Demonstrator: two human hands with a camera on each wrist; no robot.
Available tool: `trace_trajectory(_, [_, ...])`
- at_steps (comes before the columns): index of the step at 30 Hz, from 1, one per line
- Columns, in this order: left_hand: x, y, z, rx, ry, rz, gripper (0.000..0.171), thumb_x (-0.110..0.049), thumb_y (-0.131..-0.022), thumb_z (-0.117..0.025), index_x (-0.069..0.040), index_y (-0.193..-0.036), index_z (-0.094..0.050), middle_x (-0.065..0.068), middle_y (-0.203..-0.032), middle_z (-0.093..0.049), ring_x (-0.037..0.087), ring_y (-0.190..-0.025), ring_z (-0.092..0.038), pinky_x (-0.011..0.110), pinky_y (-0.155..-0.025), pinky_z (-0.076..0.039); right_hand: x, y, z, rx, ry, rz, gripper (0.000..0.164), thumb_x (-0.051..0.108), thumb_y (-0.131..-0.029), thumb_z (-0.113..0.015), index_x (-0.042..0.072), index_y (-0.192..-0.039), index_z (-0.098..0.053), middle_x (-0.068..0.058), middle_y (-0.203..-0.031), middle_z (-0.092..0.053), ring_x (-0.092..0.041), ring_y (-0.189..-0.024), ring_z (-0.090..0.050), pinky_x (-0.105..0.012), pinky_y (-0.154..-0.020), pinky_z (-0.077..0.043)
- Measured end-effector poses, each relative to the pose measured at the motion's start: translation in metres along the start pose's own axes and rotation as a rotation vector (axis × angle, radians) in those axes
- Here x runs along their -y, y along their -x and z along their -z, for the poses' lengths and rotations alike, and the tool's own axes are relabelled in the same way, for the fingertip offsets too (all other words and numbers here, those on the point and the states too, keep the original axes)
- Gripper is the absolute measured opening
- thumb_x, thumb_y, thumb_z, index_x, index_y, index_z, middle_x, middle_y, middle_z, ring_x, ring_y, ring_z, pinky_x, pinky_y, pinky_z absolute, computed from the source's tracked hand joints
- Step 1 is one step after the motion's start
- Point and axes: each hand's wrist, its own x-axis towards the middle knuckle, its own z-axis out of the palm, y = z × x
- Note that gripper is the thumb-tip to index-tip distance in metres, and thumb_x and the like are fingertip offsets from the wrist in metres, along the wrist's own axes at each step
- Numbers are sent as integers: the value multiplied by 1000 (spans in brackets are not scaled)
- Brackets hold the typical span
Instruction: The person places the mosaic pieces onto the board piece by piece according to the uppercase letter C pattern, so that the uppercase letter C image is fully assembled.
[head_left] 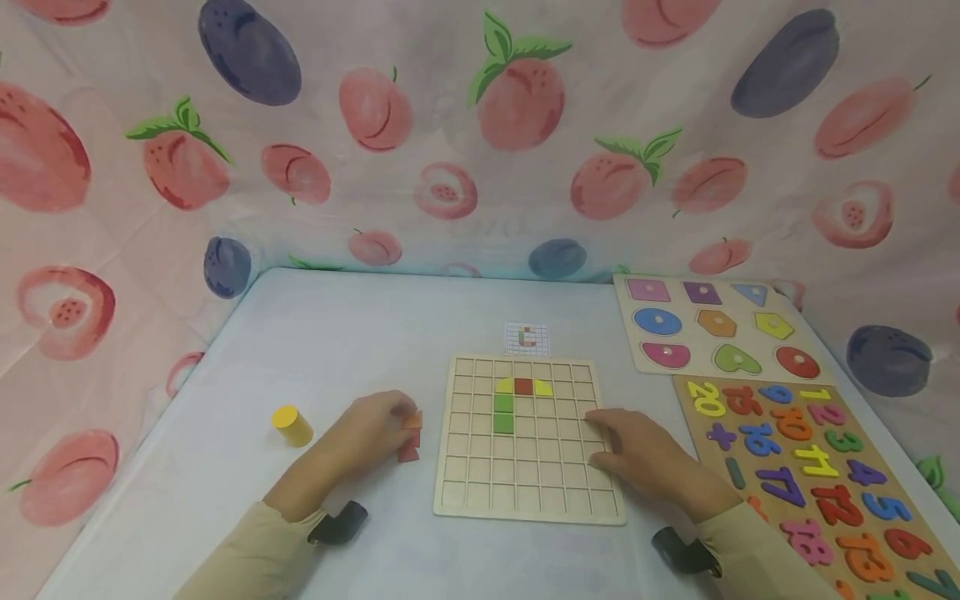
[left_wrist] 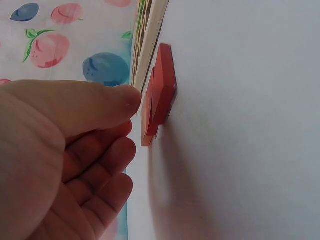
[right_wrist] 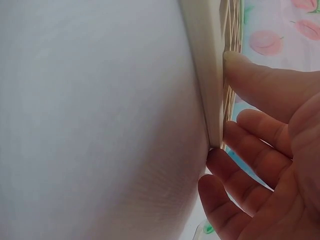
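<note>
Beside a small group of red and orange wooden pieces (head_left: 408, 451) is my left hand (head_left: 369, 433), its fingertips at the orange one. In the left wrist view the thumb is extended next to the red pieces (left_wrist: 164, 85) and the other fingers bend loosely; no piece shows between them. My right hand (head_left: 645, 454) rests at the right edge of a wooden grid board (head_left: 525, 492), thumb and fingers spread and touching it. On the board lie two green squares (head_left: 503, 413), a red square (head_left: 523, 387) and yellow rounded pieces (head_left: 543, 387) either side of the red.
A pattern card (head_left: 528, 340) lies behind the board. A yellow cylinder (head_left: 292, 426) stands left of my left hand. On the right are a shape puzzle (head_left: 727, 300) and a number puzzle (head_left: 757, 492), close to my right arm. A fruit-print cloth (head_left: 450, 108) hangs behind the table.
</note>
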Motion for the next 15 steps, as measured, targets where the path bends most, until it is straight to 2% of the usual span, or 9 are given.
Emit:
trace_trajectory(5, [2, 2, -3, 6, 6, -20, 16, -6, -85, -77, -12, -96, -66, -7, -83, -61, 11, -83, -58, 39, -91, -51, 0, 0, -1, 3, -4, -7, 57, 18, -87, -76, 2, -138, -56, -21, -140, -55, -44, -133, -45, -59, -108, -34])
trace_trajectory(9, [2, 3, -4, 22, 24, -14, 18, -6, -85, -78, -12, -97, -67, -7, -85, -62, 8, -79, -59, 39, -92, -50, -1, 0, -1, 5, -9, -10, 57, 18, -87, -75, 2, -139, -56, -21, -140, -55, -44, -133, -44, -59, -109, -34])
trace_trajectory(15, [2, 1, -7, 39, 10, -11, 21, -6, -85, -78, -10, -104, -67, -6, -86, -62, 7, -75, -59, 36, -85, -52, -2, -1, 0, 2, -2, 0, 57, 17, -87, -75, 1, -138, -56, -20, -140, -55, -44, -133, -45, -58, -109, -34])
